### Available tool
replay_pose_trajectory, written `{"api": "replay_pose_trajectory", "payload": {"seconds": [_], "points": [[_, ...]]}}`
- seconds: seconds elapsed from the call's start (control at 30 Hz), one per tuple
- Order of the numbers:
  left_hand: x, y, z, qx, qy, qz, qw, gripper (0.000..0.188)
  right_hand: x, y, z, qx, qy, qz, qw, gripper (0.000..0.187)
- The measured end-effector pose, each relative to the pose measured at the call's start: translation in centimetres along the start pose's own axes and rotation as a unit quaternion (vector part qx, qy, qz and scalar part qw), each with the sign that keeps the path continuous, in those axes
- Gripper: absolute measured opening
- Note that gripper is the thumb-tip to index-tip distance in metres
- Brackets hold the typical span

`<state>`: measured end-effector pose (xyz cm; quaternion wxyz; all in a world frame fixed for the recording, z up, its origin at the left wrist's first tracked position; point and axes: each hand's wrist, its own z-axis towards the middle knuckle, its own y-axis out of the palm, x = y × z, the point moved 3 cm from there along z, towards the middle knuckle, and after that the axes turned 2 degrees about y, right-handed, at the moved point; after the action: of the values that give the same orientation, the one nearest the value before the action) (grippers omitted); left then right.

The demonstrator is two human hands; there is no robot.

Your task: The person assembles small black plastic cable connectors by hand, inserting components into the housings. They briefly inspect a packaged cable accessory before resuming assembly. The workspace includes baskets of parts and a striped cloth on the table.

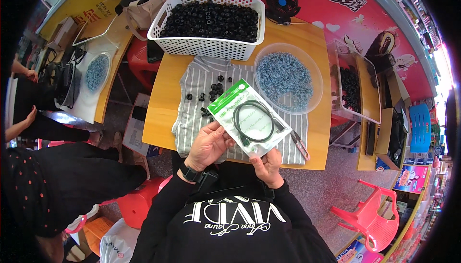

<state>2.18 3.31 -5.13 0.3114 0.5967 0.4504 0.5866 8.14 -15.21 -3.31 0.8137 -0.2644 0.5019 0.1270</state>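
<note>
Between my two hands is a clear plastic packet with a green header, tilted over the near part of the table. A coiled black cable shows inside it. My left hand pinches the packet's left edge, and my right hand grips its lower right corner. Under them lies a grey-and-white striped cloth. Several small black ring-like parts are scattered on the cloth, just beyond the packet. A slim tool that looks like tweezers rests to the right of the packet.
At the table's far side stands a white perforated basket full of black parts. Right of it are a round clear tub of small bluish pieces and a black fan. A red chair stands right; another person is at the left.
</note>
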Motion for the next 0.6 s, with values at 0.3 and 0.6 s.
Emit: {"api": "replay_pose_trajectory", "payload": {"seconds": [0.3, 0.6], "points": [[0.0, 0.2, -0.1, -0.042, -0.023, 0.054, 0.997, 0.051, -1.2, 0.3, 0.9, -0.017, -0.025, 0.002, 1.000, 0.037], [-0.1, 0.8, 0.0, -0.018, -0.031, 0.085, 0.996, 0.070, -2.0, 1.7, 1.0, -0.067, -0.121, -0.123, 0.983, 0.030]]}}
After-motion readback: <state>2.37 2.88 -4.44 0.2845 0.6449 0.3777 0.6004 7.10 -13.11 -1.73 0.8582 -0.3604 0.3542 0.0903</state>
